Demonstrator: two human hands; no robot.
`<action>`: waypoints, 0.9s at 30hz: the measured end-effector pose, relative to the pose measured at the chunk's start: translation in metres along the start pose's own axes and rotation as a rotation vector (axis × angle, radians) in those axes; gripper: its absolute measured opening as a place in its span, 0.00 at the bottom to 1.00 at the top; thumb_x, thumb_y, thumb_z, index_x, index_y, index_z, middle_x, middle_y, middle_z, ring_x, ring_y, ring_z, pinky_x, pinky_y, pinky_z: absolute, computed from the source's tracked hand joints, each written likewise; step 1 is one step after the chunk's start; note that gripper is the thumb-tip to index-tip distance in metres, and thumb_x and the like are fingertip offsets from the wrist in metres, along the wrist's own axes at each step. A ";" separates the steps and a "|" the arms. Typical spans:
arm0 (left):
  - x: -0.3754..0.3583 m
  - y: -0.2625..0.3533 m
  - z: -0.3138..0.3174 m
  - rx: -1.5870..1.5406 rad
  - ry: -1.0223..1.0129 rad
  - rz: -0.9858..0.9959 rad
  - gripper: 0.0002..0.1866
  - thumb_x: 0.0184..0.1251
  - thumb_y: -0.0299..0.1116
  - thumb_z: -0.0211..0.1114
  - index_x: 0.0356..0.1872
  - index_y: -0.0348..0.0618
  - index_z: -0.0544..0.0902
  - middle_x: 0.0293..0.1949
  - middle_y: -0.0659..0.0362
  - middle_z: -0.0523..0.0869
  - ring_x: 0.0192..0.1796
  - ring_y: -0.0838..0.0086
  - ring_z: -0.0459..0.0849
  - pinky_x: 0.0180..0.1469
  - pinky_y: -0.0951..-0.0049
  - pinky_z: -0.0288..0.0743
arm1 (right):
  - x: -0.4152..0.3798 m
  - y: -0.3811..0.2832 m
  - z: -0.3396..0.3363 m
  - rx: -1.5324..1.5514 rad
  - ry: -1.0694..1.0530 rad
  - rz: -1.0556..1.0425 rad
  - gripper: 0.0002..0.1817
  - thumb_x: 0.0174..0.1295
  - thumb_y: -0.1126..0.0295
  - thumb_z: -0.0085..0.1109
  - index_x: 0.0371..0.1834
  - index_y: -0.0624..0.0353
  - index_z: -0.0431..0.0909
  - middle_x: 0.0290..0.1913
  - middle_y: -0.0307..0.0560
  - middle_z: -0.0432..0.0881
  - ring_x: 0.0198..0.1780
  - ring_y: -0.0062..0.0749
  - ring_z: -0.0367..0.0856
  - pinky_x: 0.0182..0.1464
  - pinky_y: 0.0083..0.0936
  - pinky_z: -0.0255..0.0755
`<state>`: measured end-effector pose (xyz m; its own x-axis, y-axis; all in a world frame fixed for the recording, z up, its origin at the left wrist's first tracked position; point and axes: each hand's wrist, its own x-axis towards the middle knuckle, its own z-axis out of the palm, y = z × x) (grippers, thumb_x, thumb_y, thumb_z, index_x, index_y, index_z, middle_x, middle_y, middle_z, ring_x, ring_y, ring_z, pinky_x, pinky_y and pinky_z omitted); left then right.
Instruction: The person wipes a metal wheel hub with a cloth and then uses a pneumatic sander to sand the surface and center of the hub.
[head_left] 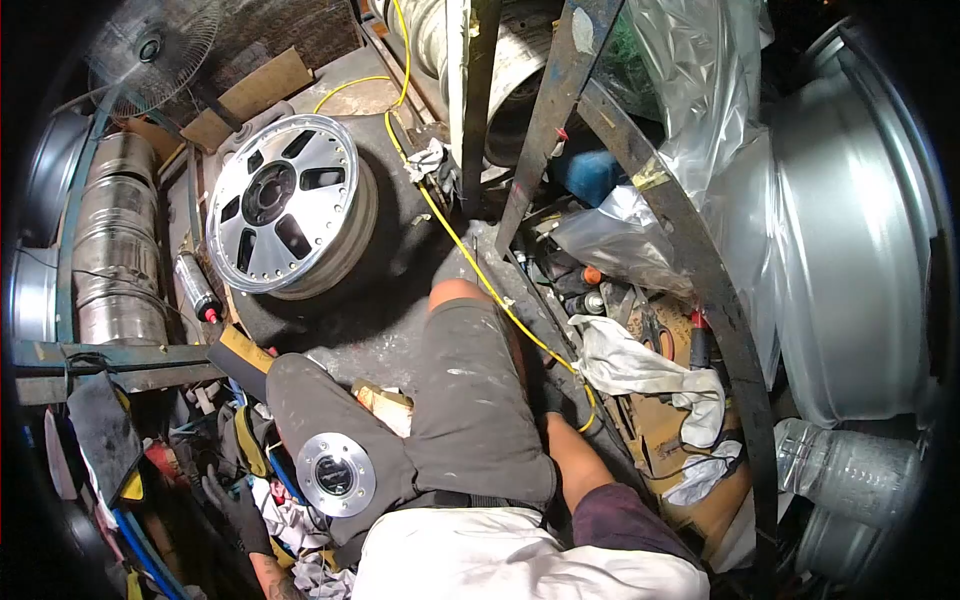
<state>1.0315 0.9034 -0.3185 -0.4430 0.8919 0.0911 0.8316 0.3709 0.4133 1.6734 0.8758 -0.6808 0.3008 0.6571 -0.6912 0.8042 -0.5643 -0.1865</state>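
My left hand (236,512), in a dark glove, reaches down among rags (285,515) at the lower left. Its fingers look stretched out and apart, with nothing visible in them. My right forearm (575,465) runs forward beside my right thigh; the hand at its end is mostly hidden in shadow, so its grip does not show. On my left thigh rests a round silver metal disc (312,474) with a dark centre and small holes around its rim. Ahead, a polished alloy wheel rim (318,225) with dark spoke openings leans on a dark, dusty surface.
A yellow hose (463,243) crosses the floor by my right leg. A metal frame (690,235) stands at right, near a large silver rim (850,250). Cloths (640,365) and bottles lie beneath it. A tube (198,288), a fan (150,48) and stacked metal cylinders (118,240) are at left.
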 end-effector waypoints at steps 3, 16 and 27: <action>0.011 0.030 0.004 -0.154 0.116 0.037 0.29 0.78 0.34 0.63 0.76 0.41 0.70 0.81 0.44 0.59 0.81 0.52 0.63 0.80 0.51 0.57 | -0.008 0.012 -0.019 0.065 0.097 -0.108 0.17 0.77 0.64 0.46 0.46 0.59 0.86 0.40 0.59 0.90 0.48 0.61 0.89 0.52 0.55 0.80; -0.054 0.288 0.070 -0.915 -0.604 0.269 0.12 0.76 0.22 0.56 0.52 0.33 0.85 0.51 0.51 0.88 0.54 0.65 0.86 0.63 0.65 0.77 | -0.174 -0.045 -0.184 1.319 0.026 0.031 0.16 0.78 0.57 0.52 0.46 0.57 0.83 0.21 0.29 0.70 0.17 0.16 0.65 0.18 0.21 0.59; -0.108 0.323 0.082 -0.983 -1.306 0.690 0.14 0.77 0.23 0.58 0.56 0.35 0.86 0.52 0.52 0.91 0.55 0.66 0.89 0.61 0.67 0.80 | -0.098 0.040 -0.038 0.737 0.325 -0.111 0.20 0.78 0.52 0.53 0.46 0.60 0.81 0.24 0.45 0.79 0.24 0.37 0.78 0.28 0.37 0.70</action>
<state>1.3751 0.9485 -0.2690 0.8055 0.5910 -0.0433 0.0284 0.0345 0.9990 1.6953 0.8077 -0.5943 0.4635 0.7772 -0.4256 0.3282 -0.5968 -0.7322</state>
